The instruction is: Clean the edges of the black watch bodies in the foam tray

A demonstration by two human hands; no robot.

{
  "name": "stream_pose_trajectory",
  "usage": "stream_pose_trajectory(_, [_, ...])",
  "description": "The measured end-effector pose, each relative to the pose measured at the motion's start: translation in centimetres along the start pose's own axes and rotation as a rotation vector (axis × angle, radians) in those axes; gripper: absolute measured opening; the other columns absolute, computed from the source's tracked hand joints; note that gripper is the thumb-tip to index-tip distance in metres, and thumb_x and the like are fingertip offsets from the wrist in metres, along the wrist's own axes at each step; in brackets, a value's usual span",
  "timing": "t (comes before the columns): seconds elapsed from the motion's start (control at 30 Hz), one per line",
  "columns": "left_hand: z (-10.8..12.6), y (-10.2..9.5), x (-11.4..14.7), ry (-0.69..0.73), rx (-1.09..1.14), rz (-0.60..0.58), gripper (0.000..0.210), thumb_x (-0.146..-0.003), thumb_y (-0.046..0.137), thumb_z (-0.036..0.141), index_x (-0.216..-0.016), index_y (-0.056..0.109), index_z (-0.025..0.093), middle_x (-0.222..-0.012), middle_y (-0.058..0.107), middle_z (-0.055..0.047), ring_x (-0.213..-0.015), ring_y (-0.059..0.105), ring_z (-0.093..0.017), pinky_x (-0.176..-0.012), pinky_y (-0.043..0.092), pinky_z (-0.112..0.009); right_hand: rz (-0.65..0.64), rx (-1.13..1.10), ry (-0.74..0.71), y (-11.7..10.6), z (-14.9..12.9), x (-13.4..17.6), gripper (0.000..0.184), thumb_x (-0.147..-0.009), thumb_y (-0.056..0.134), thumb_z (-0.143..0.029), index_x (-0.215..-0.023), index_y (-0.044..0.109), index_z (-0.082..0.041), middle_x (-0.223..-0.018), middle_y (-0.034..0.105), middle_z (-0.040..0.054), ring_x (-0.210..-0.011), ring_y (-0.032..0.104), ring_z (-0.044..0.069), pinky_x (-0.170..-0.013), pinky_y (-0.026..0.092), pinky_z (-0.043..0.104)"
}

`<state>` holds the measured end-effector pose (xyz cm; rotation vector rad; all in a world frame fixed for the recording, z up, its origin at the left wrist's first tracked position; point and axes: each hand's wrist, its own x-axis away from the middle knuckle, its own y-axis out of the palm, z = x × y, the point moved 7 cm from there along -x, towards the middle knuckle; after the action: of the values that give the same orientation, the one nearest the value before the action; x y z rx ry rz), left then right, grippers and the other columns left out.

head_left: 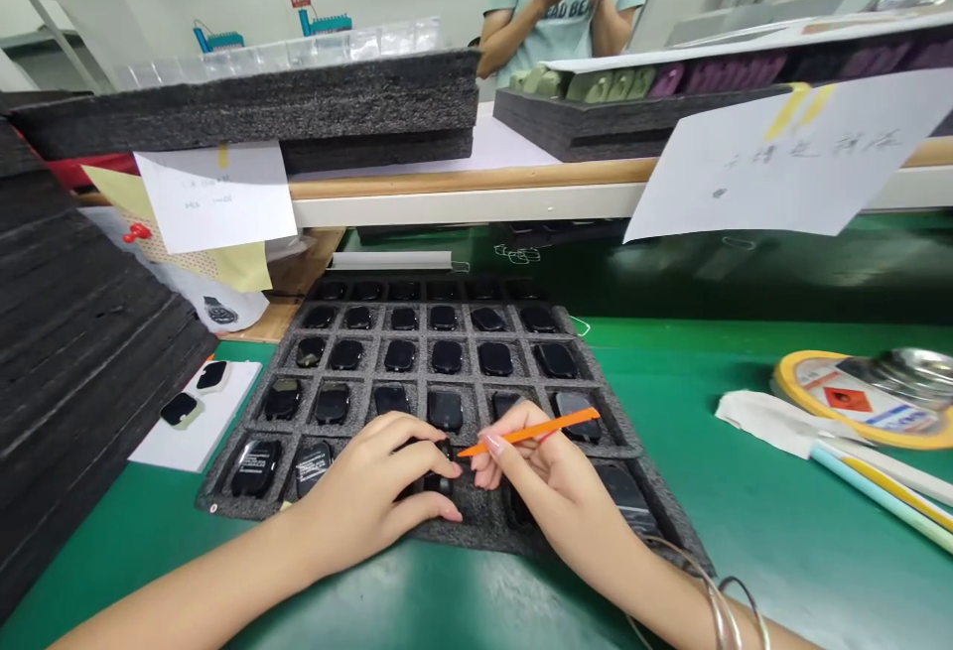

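Observation:
A dark foam tray (476, 529) lies on the green tabletop, its square pockets holding many black smartwatch bodies. Several face up with dark glass, such as the watch (447, 356) near the middle; in the front row a watch (255, 467) lies with its printed side up. My left hand (387, 481) curls over the front row, fingers and thumb closed on a black smartwatch (439, 481) that they partly cover. Pinched in my right hand (532, 471) is an orange plastic pry stick (558, 429), its pointed tip beside my left fingertips.
Two watches (198, 392) rest on a white pad at left, beside stacked black foam (74, 362). A yellow-rimmed lid (856, 397) and pens (885, 491) lie at right. A shelf (462, 203) with hanging papers crosses behind; a person (566, 5) stands beyond it.

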<state>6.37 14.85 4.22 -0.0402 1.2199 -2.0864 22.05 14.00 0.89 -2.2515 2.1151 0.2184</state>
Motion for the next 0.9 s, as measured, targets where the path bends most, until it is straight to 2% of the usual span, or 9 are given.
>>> stream_pose_trajectory(0.3, [0.1,-0.2,-0.2,0.014,0.023,0.020,0.027,-0.088,0.076,0.034,-0.109,0.063,0.023,-0.110,0.063,-0.004,-0.108,0.058,-0.021,-0.096,0.045,-0.033,-0.060,0.098,-0.048,0.4,-0.1,0.1,0.029,-0.101,0.055,-0.048,-0.093,0.057,-0.020,-0.080,0.066,0.0017,-0.070,0.066,0.011,-0.068,0.057,0.022])
stream_pose_trajectory(0.5, [-0.6,-0.2,-0.2,-0.105,0.012,0.056,0.057,-0.075,0.088,0.038,-0.113,0.051,0.017,-0.108,0.064,-0.004,-0.099,0.061,-0.020,-0.088,0.048,-0.032,-0.078,0.139,-0.087,0.6,-0.1,0.3,0.022,-0.103,0.053,-0.041,-0.094,0.056,-0.021,-0.080,0.065,0.0010,-0.070,0.066,0.011,-0.068,0.057,0.022])
stream_pose_trajectory(0.63, [-0.5,-0.1,-0.2,-0.112,-0.028,0.057,0.061,-0.074,0.089,0.041,-0.114,0.050,0.017,-0.109,0.062,-0.005,-0.102,0.059,-0.022,-0.091,0.046,-0.035,-0.067,0.186,-0.134,0.5,-0.6,0.3,0.022,-0.104,0.052,-0.039,-0.093,0.057,-0.020,-0.081,0.063,0.0014,-0.070,0.065,0.011,-0.066,0.057,0.022])
stream_pose_trajectory(0.7, [-0.3,-0.4,-0.2,-0.105,-0.085,0.080,0.066,-0.070,0.089,0.048,-0.113,0.051,0.015,-0.109,0.060,-0.007,-0.102,0.057,-0.025,-0.091,0.045,-0.040,-0.067,0.208,-0.137,0.5,-0.7,0.3,0.024,-0.103,0.052,-0.041,-0.091,0.057,-0.020,-0.079,0.063,0.0018,-0.068,0.065,0.012,-0.064,0.056,0.022])
stream_pose_trajectory(0.8, [-0.2,-0.9,0.1,-0.146,-0.196,0.083,0.060,-0.070,0.085,0.059,-0.099,0.054,0.015,-0.101,0.057,-0.007,-0.094,0.052,-0.027,-0.084,0.043,-0.042,-0.061,0.214,-0.104,0.5,-0.6,0.3,0.030,-0.102,0.054,-0.047,-0.089,0.056,-0.020,-0.076,0.065,0.0026,-0.065,0.066,0.013,-0.061,0.055,0.023])
stream_pose_trajectory(0.9, [-0.3,-1.1,1.0,-0.162,-0.258,0.018,0.044,-0.084,0.076,0.054,-0.096,0.057,0.016,-0.100,0.055,-0.007,-0.094,0.051,-0.027,-0.082,0.041,-0.041,-0.027,0.182,-0.079,0.0,-0.6,0.3,0.036,-0.098,0.057,-0.054,-0.089,0.056,-0.019,-0.074,0.066,0.0040,-0.064,0.066,0.015,-0.060,0.056,0.024])
